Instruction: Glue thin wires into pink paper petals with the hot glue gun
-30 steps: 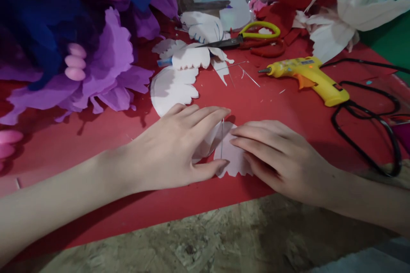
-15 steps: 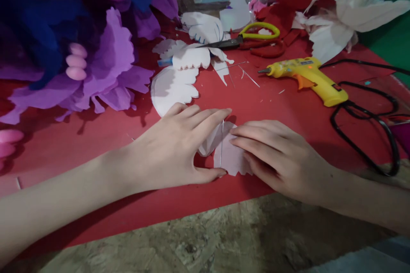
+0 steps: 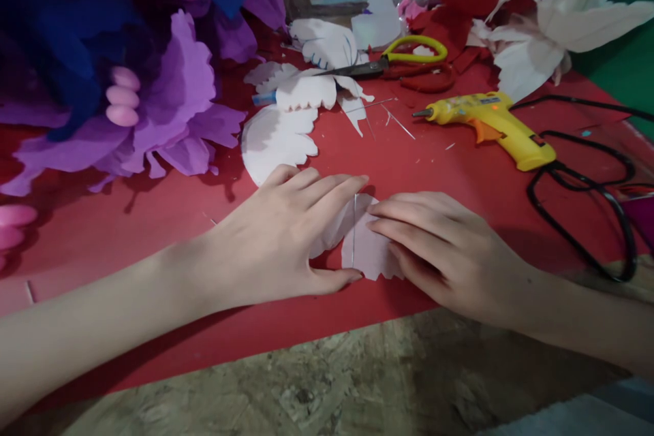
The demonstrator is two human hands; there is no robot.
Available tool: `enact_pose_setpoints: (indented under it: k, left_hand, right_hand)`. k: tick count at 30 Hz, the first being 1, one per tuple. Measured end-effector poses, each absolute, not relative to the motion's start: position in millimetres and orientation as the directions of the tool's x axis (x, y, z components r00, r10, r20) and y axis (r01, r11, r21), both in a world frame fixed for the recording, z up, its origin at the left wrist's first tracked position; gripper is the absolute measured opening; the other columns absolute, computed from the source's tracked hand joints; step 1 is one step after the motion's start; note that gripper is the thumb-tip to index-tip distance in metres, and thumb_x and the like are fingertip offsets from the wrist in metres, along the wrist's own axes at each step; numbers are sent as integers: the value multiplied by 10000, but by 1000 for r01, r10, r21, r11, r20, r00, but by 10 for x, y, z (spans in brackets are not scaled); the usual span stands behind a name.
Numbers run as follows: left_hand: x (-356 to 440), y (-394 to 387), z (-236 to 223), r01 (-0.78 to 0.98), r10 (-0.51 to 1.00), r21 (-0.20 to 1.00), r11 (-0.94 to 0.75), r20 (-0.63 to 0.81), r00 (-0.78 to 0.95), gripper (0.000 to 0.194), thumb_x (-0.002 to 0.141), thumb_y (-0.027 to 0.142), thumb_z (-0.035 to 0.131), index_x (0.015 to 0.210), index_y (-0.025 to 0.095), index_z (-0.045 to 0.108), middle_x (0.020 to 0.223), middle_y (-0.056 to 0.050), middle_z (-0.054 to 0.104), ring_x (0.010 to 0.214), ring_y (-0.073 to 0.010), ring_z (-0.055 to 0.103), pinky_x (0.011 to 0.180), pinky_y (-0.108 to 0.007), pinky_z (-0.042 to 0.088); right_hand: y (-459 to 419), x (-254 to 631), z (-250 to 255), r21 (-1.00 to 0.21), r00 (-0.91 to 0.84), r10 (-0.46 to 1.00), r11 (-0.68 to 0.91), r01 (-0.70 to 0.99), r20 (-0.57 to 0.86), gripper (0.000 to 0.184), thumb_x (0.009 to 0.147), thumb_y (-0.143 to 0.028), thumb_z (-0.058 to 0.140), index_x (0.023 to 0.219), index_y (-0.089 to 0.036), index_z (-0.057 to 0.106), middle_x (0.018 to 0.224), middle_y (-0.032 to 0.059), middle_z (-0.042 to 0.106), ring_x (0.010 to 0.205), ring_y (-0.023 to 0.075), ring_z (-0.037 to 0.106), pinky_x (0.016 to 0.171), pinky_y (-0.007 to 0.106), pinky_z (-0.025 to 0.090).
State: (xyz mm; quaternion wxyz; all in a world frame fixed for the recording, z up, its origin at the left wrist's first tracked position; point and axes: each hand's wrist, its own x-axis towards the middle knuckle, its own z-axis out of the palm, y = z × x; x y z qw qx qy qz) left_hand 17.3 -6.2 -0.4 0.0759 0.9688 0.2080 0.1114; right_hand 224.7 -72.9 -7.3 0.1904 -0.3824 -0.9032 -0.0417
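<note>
L hand [image 3: 276, 235] palm-down, open, thumb & forefinger spread wide apart, their tips near either end of a thin, straight, silvery wire [image 3: 354, 228]. Wire lies lengthwise on a pale-pink, scallop-edged paper petal [image 3: 365, 248], flat on the smooth red sheet [image 3: 229, 334] btwn both hands. R hand [image 3: 444, 245] has fingers together, bent onto petal's R side (can't tell if it's pinching or only pressing, thumb's mostly hidden). Another pale, thin, rounded paper piece [image 3: 331, 235] is partly under L hand. Beyond L hand: a white, scallop-edged paper cutout [image 3: 278, 139]. Farther back, scissors w/ yellow & red handles [image 3: 416, 49]; to R, a yellow plastic glue gun [image 3: 495, 124], orange trigger, nozzle pointing L.
</note>
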Motion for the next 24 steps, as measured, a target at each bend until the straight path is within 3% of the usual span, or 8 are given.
enact_pose_setpoints:
  k: [9,20,24]
  left_hand:
    - [167,-52,29,396,427,214,-893,120,896,596,748,533,586,1139,84,555,1299,-157,529,1068,-312,550,879,-455,398]
    - [159,-80,23,398,456,309,-864,140,879,443,818,456,535,1109,124,569,1302,-131,528,1092,-282,548,933,-471,380]
    - [155,-73,23,388,433,274,-880,131,892,473,807,447,554,1137,108,545,1295,-143,527,1072,-271,556,911,-436,395]
  right_hand:
    - [-740,2259,-79,-106,-625,683,703,704,379,250,821,-80,433,981,-96,625,1034,126,651,968,220,597,810,398,533]
    - [-744,2238,-26,-121,-698,578,799,589,423,234,881,-131,405,894,-133,639,921,86,646,852,165,565,754,339,506]
    - [-750,2279,40,-56,-649,588,760,647,483,184,839,-94,444,857,-161,614,937,81,642,873,183,563,778,370,494]
